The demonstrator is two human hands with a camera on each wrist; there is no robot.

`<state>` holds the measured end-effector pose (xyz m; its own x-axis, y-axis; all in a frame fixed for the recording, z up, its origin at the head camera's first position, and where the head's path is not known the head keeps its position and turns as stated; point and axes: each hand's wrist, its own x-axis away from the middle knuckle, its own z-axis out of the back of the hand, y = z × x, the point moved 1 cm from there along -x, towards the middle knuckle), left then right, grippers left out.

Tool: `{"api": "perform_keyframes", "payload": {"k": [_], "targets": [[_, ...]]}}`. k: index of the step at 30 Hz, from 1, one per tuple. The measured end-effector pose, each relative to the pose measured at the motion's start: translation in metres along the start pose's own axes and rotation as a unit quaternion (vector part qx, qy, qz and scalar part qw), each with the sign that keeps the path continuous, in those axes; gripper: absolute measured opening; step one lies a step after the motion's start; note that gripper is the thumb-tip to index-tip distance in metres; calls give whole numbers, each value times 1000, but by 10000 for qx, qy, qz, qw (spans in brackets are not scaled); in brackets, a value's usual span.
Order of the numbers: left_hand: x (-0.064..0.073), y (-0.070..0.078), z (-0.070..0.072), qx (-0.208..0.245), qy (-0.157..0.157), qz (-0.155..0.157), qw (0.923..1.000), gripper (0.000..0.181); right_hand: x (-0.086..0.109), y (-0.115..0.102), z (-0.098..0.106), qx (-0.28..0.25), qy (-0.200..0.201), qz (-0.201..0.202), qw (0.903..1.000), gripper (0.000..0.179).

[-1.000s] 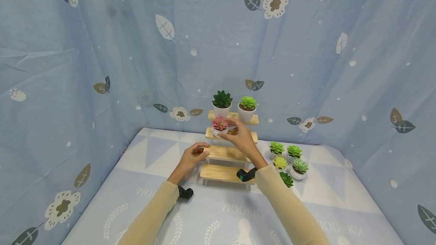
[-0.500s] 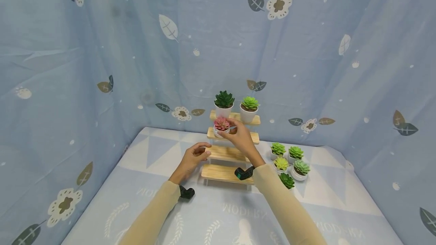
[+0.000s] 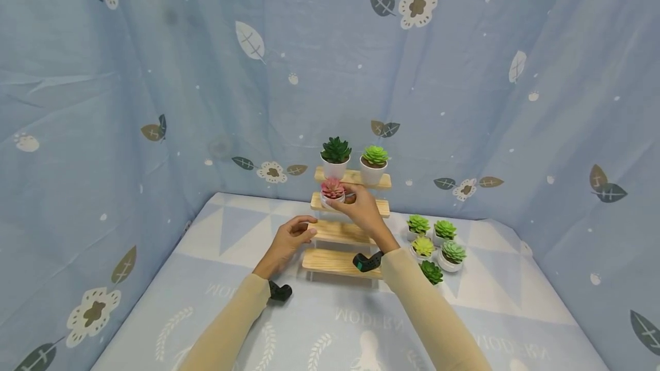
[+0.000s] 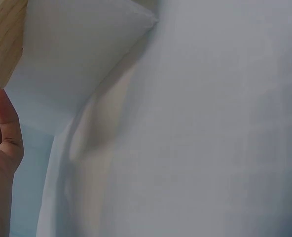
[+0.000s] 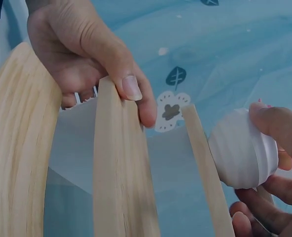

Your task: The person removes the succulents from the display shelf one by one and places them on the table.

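A pink potted succulent [image 3: 332,189] in a white pot [image 5: 239,150] is at the left end of the second plank from the top of a tiered wooden plant stand [image 3: 342,232]. My right hand [image 3: 362,210] grips this pot from the right, thumb in front and fingers curled behind. In the right wrist view the pot's base lies against the plank's edge. My left hand [image 3: 290,240] pinches the left end of the plank one tier lower; the right wrist view shows its thumb [image 5: 131,88] over that plank's edge.
On the top tier stand a dark green succulent [image 3: 336,150] and a bright green succulent [image 3: 374,156] in white pots. Several more potted succulents [image 3: 423,246] cluster on the table [image 3: 247,314] right of the stand. Patterned blue curtains [image 3: 319,62] enclose the back and sides.
My right wrist has shifted slightly left, with the hand still on the pink succulent's pot. The left hand stays at the plank's end, and the succulent has hardly moved.
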<state>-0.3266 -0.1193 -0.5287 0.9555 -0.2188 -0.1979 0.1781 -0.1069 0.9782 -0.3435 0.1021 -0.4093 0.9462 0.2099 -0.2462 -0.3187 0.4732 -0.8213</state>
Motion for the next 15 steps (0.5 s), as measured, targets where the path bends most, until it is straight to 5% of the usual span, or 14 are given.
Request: {"api": "perform_keyframes", "payload": {"k": [15], "targets": [[-2,-1,3,7,-143,35,9999,38,3,-2,0,-266,-21,-65,9996,65]]}}
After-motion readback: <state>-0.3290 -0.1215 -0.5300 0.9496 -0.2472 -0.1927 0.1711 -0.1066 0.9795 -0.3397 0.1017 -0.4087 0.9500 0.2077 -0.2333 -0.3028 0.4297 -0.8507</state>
